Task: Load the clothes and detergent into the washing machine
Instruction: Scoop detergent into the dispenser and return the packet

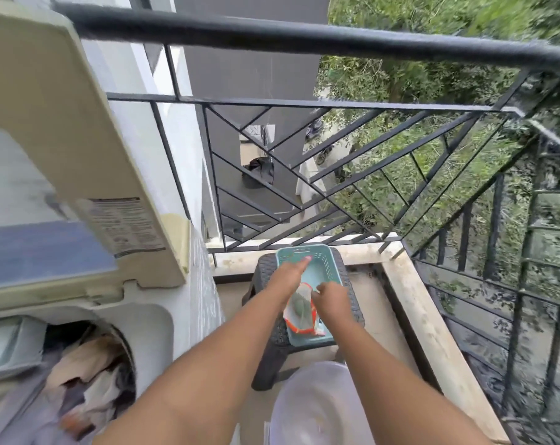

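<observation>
A top-loading washing machine stands at the left with its cream lid raised. Mixed clothes fill its drum. A teal plastic basket sits on a dark stool in the balcony corner. Inside the basket lies a detergent packet, white with orange edges and a green patch. My left hand stretches over the basket with straight fingers, just left of the packet. My right hand has curled fingers and pinches the packet's upper right edge.
A pale translucent tub is at the bottom, below my arms. A black metal railing and a concrete ledge close off the balcony ahead and to the right. Trees lie beyond.
</observation>
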Demonstrator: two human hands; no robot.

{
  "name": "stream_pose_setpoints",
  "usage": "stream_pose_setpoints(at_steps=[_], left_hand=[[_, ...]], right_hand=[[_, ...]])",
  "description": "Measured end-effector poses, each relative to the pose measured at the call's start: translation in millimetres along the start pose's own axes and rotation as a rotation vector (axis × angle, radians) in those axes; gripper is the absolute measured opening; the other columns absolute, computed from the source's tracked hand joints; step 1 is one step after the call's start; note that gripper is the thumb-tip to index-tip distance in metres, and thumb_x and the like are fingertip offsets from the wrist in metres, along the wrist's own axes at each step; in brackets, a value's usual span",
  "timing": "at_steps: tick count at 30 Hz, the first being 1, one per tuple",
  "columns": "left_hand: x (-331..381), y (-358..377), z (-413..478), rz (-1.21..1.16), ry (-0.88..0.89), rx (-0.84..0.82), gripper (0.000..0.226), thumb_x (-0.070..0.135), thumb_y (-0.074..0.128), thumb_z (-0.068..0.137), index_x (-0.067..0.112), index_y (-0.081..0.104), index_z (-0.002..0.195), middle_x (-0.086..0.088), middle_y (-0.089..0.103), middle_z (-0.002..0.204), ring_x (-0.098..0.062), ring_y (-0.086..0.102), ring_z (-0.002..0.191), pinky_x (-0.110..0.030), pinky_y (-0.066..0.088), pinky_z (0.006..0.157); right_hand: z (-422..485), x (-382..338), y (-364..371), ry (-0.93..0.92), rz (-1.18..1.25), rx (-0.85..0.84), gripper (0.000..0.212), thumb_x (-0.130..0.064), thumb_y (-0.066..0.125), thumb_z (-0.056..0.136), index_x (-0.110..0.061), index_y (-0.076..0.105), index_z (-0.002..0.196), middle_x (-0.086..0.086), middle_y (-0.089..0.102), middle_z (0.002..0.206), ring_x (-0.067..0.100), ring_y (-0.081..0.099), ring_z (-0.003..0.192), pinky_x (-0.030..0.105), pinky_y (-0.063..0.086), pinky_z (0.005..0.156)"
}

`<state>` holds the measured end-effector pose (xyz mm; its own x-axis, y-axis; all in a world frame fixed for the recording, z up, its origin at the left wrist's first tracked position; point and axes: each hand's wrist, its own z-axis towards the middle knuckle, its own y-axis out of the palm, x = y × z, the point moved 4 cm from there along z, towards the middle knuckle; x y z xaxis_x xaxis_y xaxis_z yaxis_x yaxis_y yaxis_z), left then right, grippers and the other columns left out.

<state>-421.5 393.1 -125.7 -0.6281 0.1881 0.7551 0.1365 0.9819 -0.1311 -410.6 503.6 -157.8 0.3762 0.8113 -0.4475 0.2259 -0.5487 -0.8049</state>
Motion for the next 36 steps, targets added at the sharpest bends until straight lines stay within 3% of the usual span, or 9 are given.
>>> stream_pose_setpoints(at_steps=[2, 4, 7, 9, 12, 17, 22, 30, 36], left_hand=[[9, -7, -12, 0.292, 0.142, 0.033, 0.054, 0.046, 0.060, 0.085, 0.013, 0.055, 0.127, -0.010, 0.057, 0.132, -0.026, 0.054, 0.120, -0.037, 0.042, 0.103], [22, -20, -36, 0.619, 0.288, 0.070, 0.050, 0.042, 0.058, 0.085, 0.020, 0.054, 0.129, -0.006, 0.056, 0.133, -0.024, 0.054, 0.120, -0.033, 0.043, 0.099], [33, -44, -86, 0.923, 0.483, 0.143, 0.039, 0.041, 0.051, 0.087, 0.028, 0.058, 0.123, -0.001, 0.061, 0.128, -0.024, 0.055, 0.119, -0.033, 0.044, 0.095], [29, -65, -120, 0.990, 0.598, 0.209, 0.032, 0.038, 0.047, 0.089, 0.030, 0.062, 0.116, -0.002, 0.065, 0.120, -0.025, 0.057, 0.114, -0.035, 0.045, 0.091], [20, -102, -168, 1.011, 0.713, 0.314, 0.031, 0.033, 0.041, 0.093, 0.026, 0.063, 0.114, -0.006, 0.066, 0.114, -0.030, 0.057, 0.110, -0.036, 0.045, 0.085], [-3, -180, -228, 0.956, 0.784, 0.453, 0.033, 0.035, 0.039, 0.091, 0.022, 0.067, 0.103, -0.005, 0.069, 0.102, -0.029, 0.061, 0.099, -0.036, 0.047, 0.077], [-40, -260, -266, 0.854, 0.774, 0.563, 0.037, 0.037, 0.040, 0.090, 0.023, 0.066, 0.112, 0.001, 0.068, 0.113, -0.022, 0.061, 0.104, -0.037, 0.050, 0.087], [-87, -361, -293, 0.691, 0.638, 0.755, 0.026, 0.034, 0.051, 0.089, 0.024, 0.069, 0.106, 0.001, 0.070, 0.109, -0.021, 0.064, 0.099, -0.032, 0.052, 0.077], [-126, -407, -297, 0.577, 0.538, 0.746, 0.044, 0.033, 0.059, 0.087, 0.018, 0.057, 0.127, -0.006, 0.060, 0.127, -0.027, 0.057, 0.113, -0.036, 0.050, 0.091]], right_hand=[[-17, -11, -7, -0.034, 0.070, 0.043, 0.028, -0.014, 0.053, 0.086, -0.008, 0.049, 0.058, 0.017, 0.056, 0.064, 0.033, 0.055, 0.074, 0.030, 0.026, 0.058], [-38, -27, -16, -0.087, 0.125, 0.117, 0.021, -0.016, 0.052, 0.087, -0.002, 0.066, 0.081, 0.022, 0.067, 0.083, 0.037, 0.062, 0.085, 0.031, 0.034, 0.062], [-78, -58, -29, -0.171, 0.144, 0.216, 0.025, -0.011, 0.051, 0.086, -0.003, 0.069, 0.103, 0.022, 0.068, 0.102, 0.037, 0.061, 0.100, 0.038, 0.045, 0.077], [-107, -81, -31, -0.208, 0.210, 0.269, 0.029, -0.013, 0.051, 0.082, -0.008, 0.072, 0.101, 0.019, 0.070, 0.100, 0.036, 0.062, 0.100, 0.040, 0.047, 0.082], [-146, -118, -25, -0.254, 0.261, 0.321, 0.025, -0.013, 0.054, 0.077, -0.010, 0.073, 0.094, 0.018, 0.070, 0.097, 0.034, 0.061, 0.097, 0.039, 0.046, 0.082], [-215, -181, -5, -0.304, 0.325, 0.355, 0.028, -0.010, 0.061, 0.079, -0.006, 0.071, 0.104, 0.015, 0.069, 0.107, 0.031, 0.059, 0.106, 0.035, 0.041, 0.090], [-273, -234, 23, -0.384, 0.344, 0.356, 0.034, -0.009, 0.061, 0.077, -0.006, 0.070, 0.110, 0.014, 0.069, 0.111, 0.030, 0.060, 0.107, 0.031, 0.043, 0.091], [-329, -293, 76, -0.465, 0.294, 0.268, 0.040, -0.011, 0.058, 0.079, -0.006, 0.065, 0.118, 0.014, 0.066, 0.118, 0.028, 0.058, 0.113, 0.036, 0.044, 0.100], [-348, -317, 116, -0.476, 0.291, 0.201, 0.035, -0.010, 0.059, 0.080, -0.005, 0.066, 0.114, 0.016, 0.067, 0.111, 0.031, 0.060, 0.106, 0.038, 0.047, 0.094]])
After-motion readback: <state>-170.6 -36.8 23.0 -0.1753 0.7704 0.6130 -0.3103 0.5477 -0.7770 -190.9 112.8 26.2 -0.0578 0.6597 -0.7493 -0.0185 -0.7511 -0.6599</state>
